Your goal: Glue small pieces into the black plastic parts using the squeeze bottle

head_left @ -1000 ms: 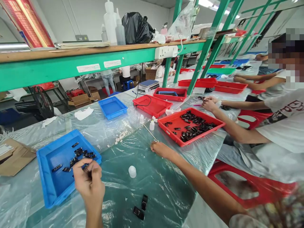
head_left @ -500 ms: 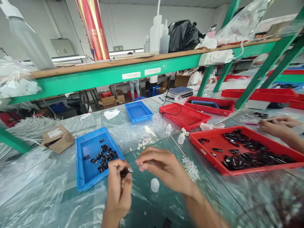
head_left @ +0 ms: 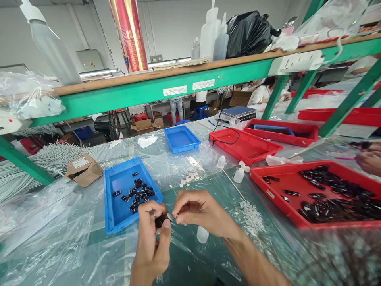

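A small black part (head_left: pixel 161 221) with a pale round end is gripped between the thumb and fingers of my left hand (head_left: pixel 153 238). Close to that pale end, the fingertips of my right hand (head_left: pixel 199 212) are pinched together; what they hold, if anything, is too small to make out. Beyond my left hand, a blue tray (head_left: pixel 114 216) contains several small black pieces (head_left: pixel 138 194). Small white squares (head_left: pixel 189 178) lie on the plastic-covered table past my hands. A translucent round container (head_left: pixel 203 234) stands just under my right wrist.
A red tray (head_left: pixel 285 178) of black parts, white bits (head_left: pixel 251 218), a stick (head_left: pixel 233 184) and small bottles (head_left: pixel 239 174) lie to the right. Another person's hand (head_left: pixel 370 161) is at the right edge. A green shelf beam (head_left: pixel 119 97) crosses above.
The view has shifted, so the table's objects appear farther right. My right fingertips have come closer to the black part in my left hand. The other person's hand is nearer the frame edge.
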### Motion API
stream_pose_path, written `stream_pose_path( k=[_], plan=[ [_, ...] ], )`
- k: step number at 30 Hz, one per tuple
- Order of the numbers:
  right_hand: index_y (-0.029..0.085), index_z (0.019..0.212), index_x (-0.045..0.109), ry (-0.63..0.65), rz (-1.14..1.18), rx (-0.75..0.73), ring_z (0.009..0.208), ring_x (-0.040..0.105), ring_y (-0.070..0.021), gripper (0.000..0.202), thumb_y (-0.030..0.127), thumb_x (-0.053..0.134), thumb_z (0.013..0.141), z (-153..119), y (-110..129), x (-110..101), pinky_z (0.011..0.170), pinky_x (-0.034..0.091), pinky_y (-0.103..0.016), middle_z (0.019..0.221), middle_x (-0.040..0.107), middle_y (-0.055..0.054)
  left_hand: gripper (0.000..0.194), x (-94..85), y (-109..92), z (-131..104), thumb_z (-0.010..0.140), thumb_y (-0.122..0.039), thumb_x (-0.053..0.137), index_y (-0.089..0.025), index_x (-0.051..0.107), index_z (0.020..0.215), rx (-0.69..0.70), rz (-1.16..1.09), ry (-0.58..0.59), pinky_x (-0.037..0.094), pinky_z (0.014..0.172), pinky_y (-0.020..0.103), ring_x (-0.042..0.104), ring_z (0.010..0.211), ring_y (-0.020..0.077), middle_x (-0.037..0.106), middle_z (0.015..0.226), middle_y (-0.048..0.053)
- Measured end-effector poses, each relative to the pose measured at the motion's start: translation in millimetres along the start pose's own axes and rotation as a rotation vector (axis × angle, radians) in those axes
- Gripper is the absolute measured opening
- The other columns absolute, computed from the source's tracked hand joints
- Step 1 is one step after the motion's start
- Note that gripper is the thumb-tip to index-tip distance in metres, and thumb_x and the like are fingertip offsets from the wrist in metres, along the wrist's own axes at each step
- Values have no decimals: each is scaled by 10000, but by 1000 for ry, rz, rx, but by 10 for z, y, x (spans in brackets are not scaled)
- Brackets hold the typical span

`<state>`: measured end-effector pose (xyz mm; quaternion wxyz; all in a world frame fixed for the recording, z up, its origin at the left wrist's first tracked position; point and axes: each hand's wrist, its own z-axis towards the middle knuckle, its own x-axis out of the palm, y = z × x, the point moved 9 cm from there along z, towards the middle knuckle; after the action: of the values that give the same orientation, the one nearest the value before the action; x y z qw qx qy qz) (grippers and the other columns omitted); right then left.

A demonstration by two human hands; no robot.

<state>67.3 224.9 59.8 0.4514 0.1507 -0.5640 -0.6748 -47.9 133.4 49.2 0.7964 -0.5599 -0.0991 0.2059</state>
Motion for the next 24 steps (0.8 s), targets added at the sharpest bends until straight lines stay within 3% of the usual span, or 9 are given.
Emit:
stream_pose_path(
  k=[6,14,24],
  plan=[
    [274,839,889,-16,65,67,648,702,-99,197,222,1046,731,-26,-27,-12,663,617,-239,774,797,20,215,-68,14,25,1095,-569,587,-380,488,1128,-20,32,56,344,636,370,432,683,220,475,869,-22],
    [238,837,874,63,69,101,653,741,-110,169,326,1013,795,-1,-115,49,672,634,-247,744,798,21,227,-79,68,73,1124,-525,558,-437,443,1299,-36,51,307,406,616,353,505,649,216,557,828,-41],
    [224,848,863,109,84,162,600,688,-67,174,332,997,820,0,-212,57,557,591,-166,752,792,28,231,16,96,26,1115,-602,533,-445,483,1277,-116,-13,370,453,662,378,510,635,224,609,799,-47]
  ],
)
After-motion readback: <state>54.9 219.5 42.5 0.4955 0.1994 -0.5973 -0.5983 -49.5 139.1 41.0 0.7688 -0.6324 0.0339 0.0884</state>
